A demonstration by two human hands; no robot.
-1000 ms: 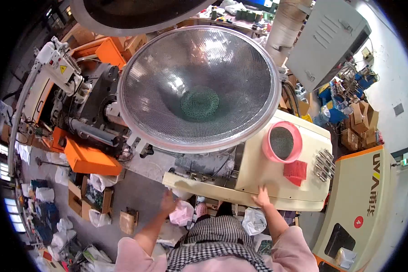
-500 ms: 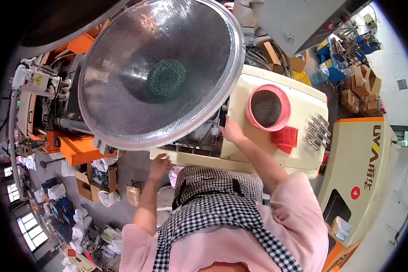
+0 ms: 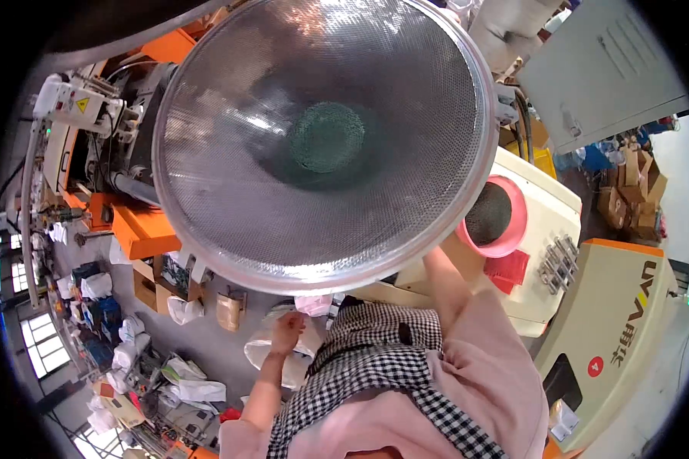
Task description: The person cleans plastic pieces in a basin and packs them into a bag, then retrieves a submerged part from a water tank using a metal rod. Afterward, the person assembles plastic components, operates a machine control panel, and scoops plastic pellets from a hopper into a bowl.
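Note:
A large mesh-walled metal hopper (image 3: 230, 206) fills the upper middle of the view, with greenish granules (image 3: 328, 138) at its bottom. Below its front rim my left hand (image 3: 287, 332) is held in the air, fingers loosely curled and nothing visible in them. A white bag-lined bin (image 3: 264, 350) is beneath that hand. My right forearm reaches up under the hopper's right side, and the rim hides the hand itself. Beside it, a pink bucket (image 3: 515, 222) of dark grey granules sits on the cream machine top, partly covered by the hopper.
Right of the bucket lie a red mesh cloth (image 3: 507, 269) and several metal rods (image 3: 559, 264). A grey cabinet (image 3: 601, 76) stands at the upper right, a cream machine housing (image 3: 605, 329) at the right. Cardboard boxes (image 3: 155, 284) and an orange chute (image 3: 142, 229) are at the left.
The hopper looks larger and farther right, now covering my right hand and part of the bucket. My left hand has dropped away from the machine's edge. The whole view has shifted.

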